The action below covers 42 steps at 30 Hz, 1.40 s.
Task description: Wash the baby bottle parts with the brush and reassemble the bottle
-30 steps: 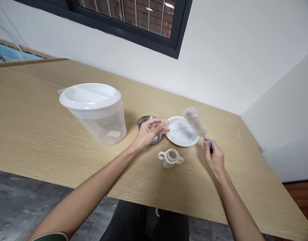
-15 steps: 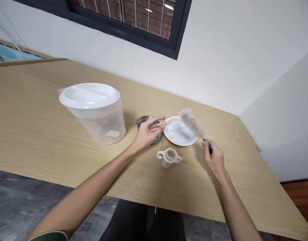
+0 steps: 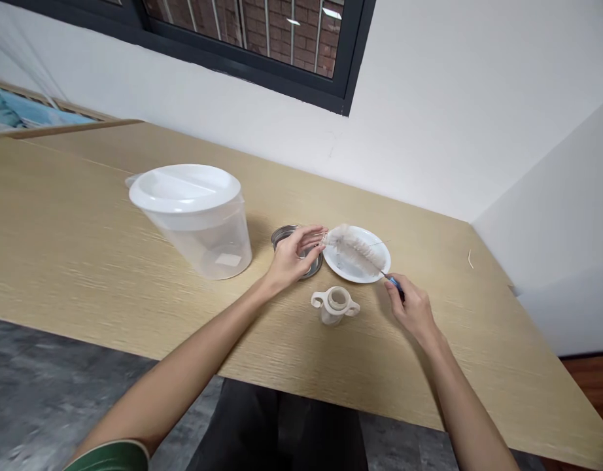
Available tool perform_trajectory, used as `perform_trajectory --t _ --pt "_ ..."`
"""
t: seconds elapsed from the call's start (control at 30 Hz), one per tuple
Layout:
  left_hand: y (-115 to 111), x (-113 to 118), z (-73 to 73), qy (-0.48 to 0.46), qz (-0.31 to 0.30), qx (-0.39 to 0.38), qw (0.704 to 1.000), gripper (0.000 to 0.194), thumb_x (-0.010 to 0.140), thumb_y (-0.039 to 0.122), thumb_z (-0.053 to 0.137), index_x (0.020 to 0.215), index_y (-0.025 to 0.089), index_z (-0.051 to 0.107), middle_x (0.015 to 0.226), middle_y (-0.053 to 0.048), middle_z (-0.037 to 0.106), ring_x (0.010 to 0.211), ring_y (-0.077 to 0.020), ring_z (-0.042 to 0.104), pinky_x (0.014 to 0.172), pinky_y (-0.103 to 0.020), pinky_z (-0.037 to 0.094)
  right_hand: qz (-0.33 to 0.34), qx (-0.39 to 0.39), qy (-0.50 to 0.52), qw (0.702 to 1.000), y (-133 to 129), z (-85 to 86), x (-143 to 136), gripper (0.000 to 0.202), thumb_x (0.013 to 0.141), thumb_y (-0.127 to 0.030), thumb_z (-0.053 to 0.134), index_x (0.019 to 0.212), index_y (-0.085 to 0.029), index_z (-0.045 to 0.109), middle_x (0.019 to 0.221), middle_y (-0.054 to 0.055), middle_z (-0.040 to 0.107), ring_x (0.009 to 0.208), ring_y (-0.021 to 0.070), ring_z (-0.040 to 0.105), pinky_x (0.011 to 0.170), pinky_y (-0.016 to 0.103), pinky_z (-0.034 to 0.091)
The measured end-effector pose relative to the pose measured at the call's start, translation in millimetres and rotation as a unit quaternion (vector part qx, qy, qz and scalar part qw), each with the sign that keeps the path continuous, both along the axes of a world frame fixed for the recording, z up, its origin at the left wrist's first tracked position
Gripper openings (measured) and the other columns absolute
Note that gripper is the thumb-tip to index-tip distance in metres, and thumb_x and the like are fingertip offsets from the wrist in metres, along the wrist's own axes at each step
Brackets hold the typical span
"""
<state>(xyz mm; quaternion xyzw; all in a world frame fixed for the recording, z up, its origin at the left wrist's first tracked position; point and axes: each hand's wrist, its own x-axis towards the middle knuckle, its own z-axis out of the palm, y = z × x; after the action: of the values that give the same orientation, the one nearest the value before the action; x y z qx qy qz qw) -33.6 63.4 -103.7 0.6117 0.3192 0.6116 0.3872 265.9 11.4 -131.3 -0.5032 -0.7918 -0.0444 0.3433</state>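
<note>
Sunless brickwork and bars show through a dark-framed window [image 3: 252, 49] above a white wall [image 3: 419, 131], while below, a person in dark trousers [image 3: 233, 425] works at a wood-grained counter [image 3: 262, 347], both bare hands raised and set apart on either side of a white plate [image 3: 348, 273]. Fingers of the right hand [image 3: 413, 307] are wrapped around the blue handle of a bristle brush [image 3: 358, 250], which slants away from that hand, across and above the plate, its tip pointing at the other hand. Thumb and fingertips of the left hand [image 3: 295, 257] pinch a small clear piece [image 3: 324, 239], mostly hidden, right at the brush's tip; whether the bristles have entered it cannot be told. Beneath the left hand sits a round metal container [image 3: 284, 231], partly covered by the fingers. Nearer the person, just below the plate and between the two forearms, a small cup [image 3: 332, 307] with two curled handles stands upright, touched by neither hand. Off to the left, a clear plastic pitcher [image 3: 208, 242] wears its white lid [image 3: 184, 188]. Far to the right, a thin white strip [image 3: 470, 259] lies alone.
</note>
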Motion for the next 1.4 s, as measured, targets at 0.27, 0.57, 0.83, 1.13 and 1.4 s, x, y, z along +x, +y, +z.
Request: perform_trajectory --t 0.27,0.57,0.83,1.13,1.4 --pt "18 -30 5.7 0.114 0.114 -0.001 0.987 0.045 0.082 0.041 0.073 0.119 0.017 0.066 0.122 -0.012 0.071 0.102 -0.0243 0.072 0.095 -0.039 0.057 -0.095 0.016 0.021 0.995 2 4.6 6 0.033 0.101 -0.042 0.045 0.105 -0.018 0.066 0.081 0.004 0.071 0.064 0.0152 0.063 0.061 0.026 0.043" --pt "32 -34 -21.8 0.514 0.126 -0.003 0.848 0.029 0.089 0.035 0.062 0.114 0.024 0.07 0.123 -0.009 0.071 0.12 -0.0317 0.06 0.104 -0.047 0.04 -0.122 0.024 0.057 0.991 2 8.0 10 0.035 0.099 -0.045 0.045 0.102 -0.017 0.066 0.08 0.004 0.07 0.061 0.0144 0.059 0.061 0.026 0.042" --pt "25 -25 -19.4 0.483 0.143 0.032 0.863 0.025 0.096 0.037 0.052 0.106 0.022 0.07 0.126 -0.007 0.069 0.121 -0.0297 0.056 0.099 -0.047 0.032 -0.201 0.01 0.092 0.975 5 12.8 14 0.042 0.098 -0.051 0.041 0.103 -0.017 0.064 0.079 0.005 0.068 0.067 0.0177 0.06 0.066 0.028 0.041" --pt "19 -22 -14.0 0.438 0.196 0.071 0.875 0.033 0.1 0.039 0.045 0.086 0.021 0.069 0.103 -0.006 0.074 0.106 -0.0249 0.061 0.094 -0.043 0.032 -0.347 -0.206 -0.003 0.915 21 6.9 31 0.039 0.104 -0.027 0.022 0.115 -0.013 0.057 0.097 0.015 0.068 0.084 0.0233 0.062 0.07 0.032 0.037" --pt "28 -13 -13.3 0.361 0.17 0.049 0.916 0.033 0.094 0.048 0.05 0.088 0.021 0.068 0.095 -0.006 0.075 0.094 -0.0223 0.067 0.092 -0.036 0.046 -0.306 -0.272 -0.079 0.909 14 -4.1 16 0.029 0.098 -0.02 0.039 0.115 -0.009 0.06 0.111 0.021 0.066 0.103 0.0279 0.06 0.08 0.034 0.041"
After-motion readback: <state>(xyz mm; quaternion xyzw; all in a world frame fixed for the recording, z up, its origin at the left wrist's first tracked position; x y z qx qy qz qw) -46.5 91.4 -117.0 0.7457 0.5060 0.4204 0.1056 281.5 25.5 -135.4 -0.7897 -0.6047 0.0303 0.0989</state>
